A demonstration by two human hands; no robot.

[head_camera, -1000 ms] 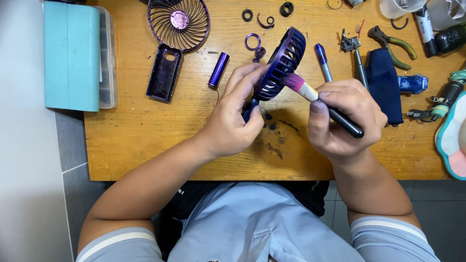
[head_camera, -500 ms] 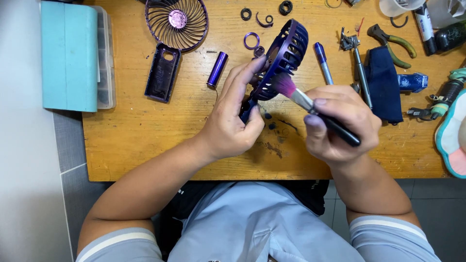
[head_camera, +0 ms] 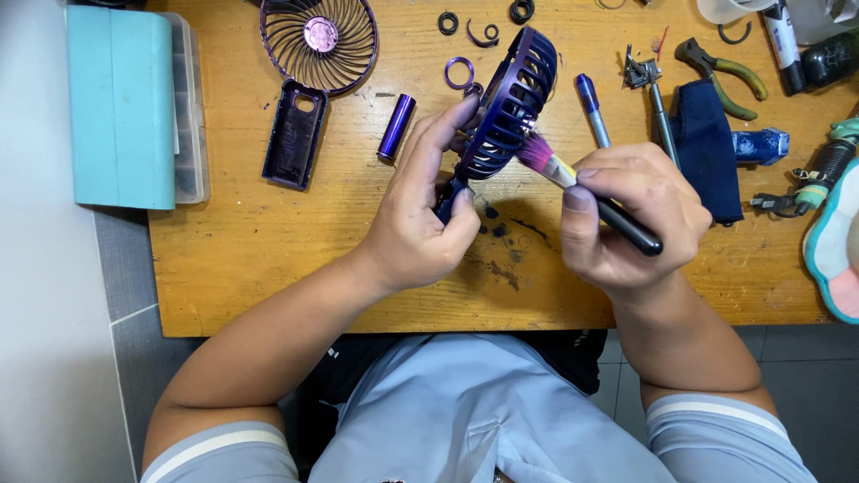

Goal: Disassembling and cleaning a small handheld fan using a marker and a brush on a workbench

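Note:
My left hand (head_camera: 420, 215) grips a dark purple fan housing (head_camera: 512, 103) with a slotted grille, holding it tilted above the wooden table (head_camera: 268, 259). My right hand (head_camera: 626, 215) holds a small brush (head_camera: 559, 170) with a black handle and pink-purple bristles. The bristles touch the grille's lower right edge.
A round purple fan guard (head_camera: 319, 40), a dark back cover (head_camera: 293, 134), a purple cylinder (head_camera: 395, 126), rings and clips lie at the back. To the right are a pen (head_camera: 591, 109), pliers (head_camera: 721, 76), a navy cloth (head_camera: 704, 148) and a marker. A teal box (head_camera: 121, 103) stands left.
The fan housing has turned and lifted slightly toward the back. The brush has shifted along the grille, with its bristles lower on the housing's rim now.

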